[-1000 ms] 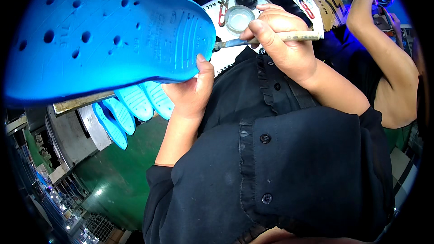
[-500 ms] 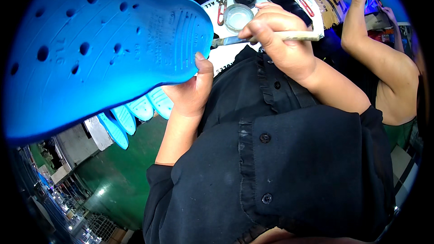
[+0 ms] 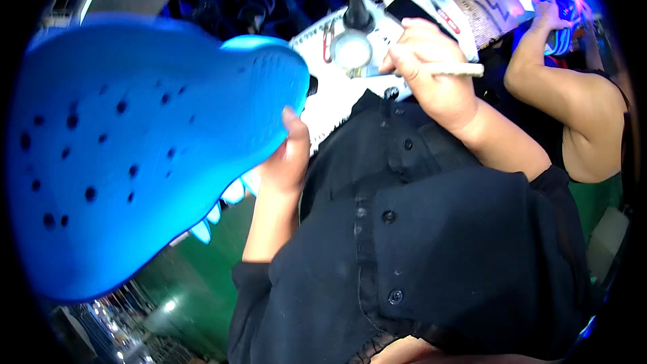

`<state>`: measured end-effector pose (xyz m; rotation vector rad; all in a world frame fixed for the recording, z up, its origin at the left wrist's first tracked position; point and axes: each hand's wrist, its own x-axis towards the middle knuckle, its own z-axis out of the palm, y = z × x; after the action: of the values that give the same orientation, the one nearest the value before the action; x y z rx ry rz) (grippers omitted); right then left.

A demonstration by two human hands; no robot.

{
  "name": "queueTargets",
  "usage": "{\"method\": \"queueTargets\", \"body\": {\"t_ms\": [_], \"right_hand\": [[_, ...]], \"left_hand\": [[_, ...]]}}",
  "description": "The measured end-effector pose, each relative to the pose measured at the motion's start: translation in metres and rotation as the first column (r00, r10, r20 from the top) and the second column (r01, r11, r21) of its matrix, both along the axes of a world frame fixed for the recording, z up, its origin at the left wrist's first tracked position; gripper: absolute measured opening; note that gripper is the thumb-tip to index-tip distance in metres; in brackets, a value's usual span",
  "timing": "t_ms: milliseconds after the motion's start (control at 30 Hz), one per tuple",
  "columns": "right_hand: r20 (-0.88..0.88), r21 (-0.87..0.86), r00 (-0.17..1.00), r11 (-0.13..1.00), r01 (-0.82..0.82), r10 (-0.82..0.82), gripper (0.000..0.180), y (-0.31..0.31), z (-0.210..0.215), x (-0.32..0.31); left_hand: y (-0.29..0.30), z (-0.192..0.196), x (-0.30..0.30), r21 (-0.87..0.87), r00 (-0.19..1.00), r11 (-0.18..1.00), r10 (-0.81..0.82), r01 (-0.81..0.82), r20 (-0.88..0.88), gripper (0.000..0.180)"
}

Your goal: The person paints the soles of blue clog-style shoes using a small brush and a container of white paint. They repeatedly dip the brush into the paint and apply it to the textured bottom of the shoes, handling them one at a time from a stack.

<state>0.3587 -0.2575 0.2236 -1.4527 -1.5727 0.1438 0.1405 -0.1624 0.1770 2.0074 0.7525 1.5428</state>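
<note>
A large blue shoe sole [image 3: 155,108] with many small dark holes fills the left of the view, its narrow heel end toward the middle. My left hand [image 3: 290,155] grips that heel end from the near side, thumb on the upper face and the other fingers hidden beneath. In my right hand [image 3: 428,61] is a brush [image 3: 461,69] with a pale handle, apart from the sole. The brush's working end is blurred, close to a round dish [image 3: 352,52] of whitish contents. Beside the dish stands a black cone-topped bottle [image 3: 359,12].
Red-handled snips [image 3: 328,42] and a dark phone [image 3: 403,8] lie on the white printed sheet [image 3: 330,104], with cardboard [image 3: 478,0] beyond. More blue soles [image 3: 232,192] show below the held one. At right, a co-worker's arm [image 3: 573,87] reaches toward blue items under violet light.
The brush has come away from the sole's heel edge, toward the dish. My left hand has lowered and tilted the sole. The view has shifted, showing more of the far side.
</note>
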Motion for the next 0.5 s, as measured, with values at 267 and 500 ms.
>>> {"method": "queueTargets", "body": {"t_ms": [267,500], "right_hand": [[-0.086,0.104,0.971,0.967,0.231,-0.223,0.022,-0.032,-0.017,0.05],[-0.292,0.044,0.899,0.934,0.354,-0.327,0.02,-0.093,-0.033,0.097]], "left_hand": [[0.002,0.117,-0.007,-0.641,0.901,0.64,-0.367,0.425,0.231,0.058],[-0.005,0.171,0.136,-0.779,0.41,0.041,-0.867,0.625,0.283,0.074]]}}
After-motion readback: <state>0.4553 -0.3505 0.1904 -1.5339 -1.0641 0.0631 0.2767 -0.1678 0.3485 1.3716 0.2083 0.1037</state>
